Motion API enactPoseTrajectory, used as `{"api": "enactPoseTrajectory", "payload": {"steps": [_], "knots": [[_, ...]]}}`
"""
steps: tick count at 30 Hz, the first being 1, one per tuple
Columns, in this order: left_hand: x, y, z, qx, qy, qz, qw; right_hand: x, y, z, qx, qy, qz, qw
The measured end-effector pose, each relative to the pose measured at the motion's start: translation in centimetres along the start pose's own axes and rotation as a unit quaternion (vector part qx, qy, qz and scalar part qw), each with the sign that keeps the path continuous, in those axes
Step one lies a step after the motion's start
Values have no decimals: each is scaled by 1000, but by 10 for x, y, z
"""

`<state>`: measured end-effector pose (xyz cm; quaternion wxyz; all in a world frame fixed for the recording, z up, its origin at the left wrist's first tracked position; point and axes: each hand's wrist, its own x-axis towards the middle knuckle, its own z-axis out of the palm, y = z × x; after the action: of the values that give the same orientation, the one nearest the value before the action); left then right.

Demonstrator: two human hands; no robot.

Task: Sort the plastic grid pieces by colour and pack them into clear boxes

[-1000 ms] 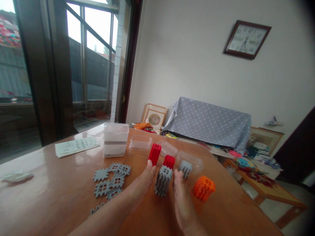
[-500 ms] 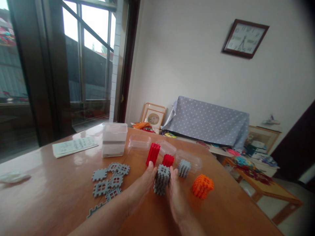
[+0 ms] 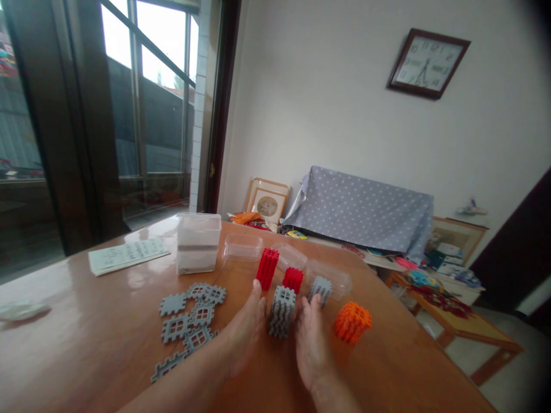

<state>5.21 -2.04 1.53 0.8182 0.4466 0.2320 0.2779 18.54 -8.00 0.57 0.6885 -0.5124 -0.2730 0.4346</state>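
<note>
A stack of grey interlocking toy tiles (image 3: 282,312) with window cut-outs stands upright on the table between my hands. My left hand (image 3: 247,330) is flat, a little to its left, fingers stretched out. On the other side my right hand (image 3: 310,338) is held open, apart from the stack. Behind them rise a tall red tile stack (image 3: 267,268) and a shorter red stack (image 3: 293,280). A lighter grey stack (image 3: 321,288) stands just beyond my right fingers, and an orange stack (image 3: 353,322) is farther right. Loose grey tiles (image 3: 175,328) lie to the left of my left hand.
Clear plastic trays (image 3: 243,248) lie behind the stacks. A translucent box (image 3: 198,244) and a paper sheet with writing (image 3: 129,256) are at the back left. A crumpled pale item (image 3: 21,310) lies near the left edge of the wooden table (image 3: 107,332).
My hands have moved apart, away from the sides of the grey tile stack, which stays upright. The view has shifted slightly.
</note>
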Motion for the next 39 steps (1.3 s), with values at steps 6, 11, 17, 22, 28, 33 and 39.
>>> {"api": "enactPoseTrajectory", "payload": {"steps": [6, 11, 17, 22, 28, 33, 39], "knots": [[0, -1, 11, -30, -4, -16, 999, 2, 8, 2, 9, -63, -12, 998], [-4, 1, 18, -28, -24, -3, 999, 1, 10, 5, 7, -65, -40, 997], [-3, -2, 21, -40, -20, 13, 999, 0, 13, 9, 9, -60, -51, 997], [-4, -1, 21, -39, -16, 2, 999, -1, 15, 10, 38, -57, -40, 997], [-5, 6, 19, -36, 25, -16, 999, 3, 10, -1, 33, -20, -9, 999], [-4, 1, 24, -39, 104, -16, 994, 4, 8, -2, 27, 20, -9, 999], [-5, -10, 34, -35, 107, 17, 994, -1, 11, 10, 77, -17, -23, 997]]}}
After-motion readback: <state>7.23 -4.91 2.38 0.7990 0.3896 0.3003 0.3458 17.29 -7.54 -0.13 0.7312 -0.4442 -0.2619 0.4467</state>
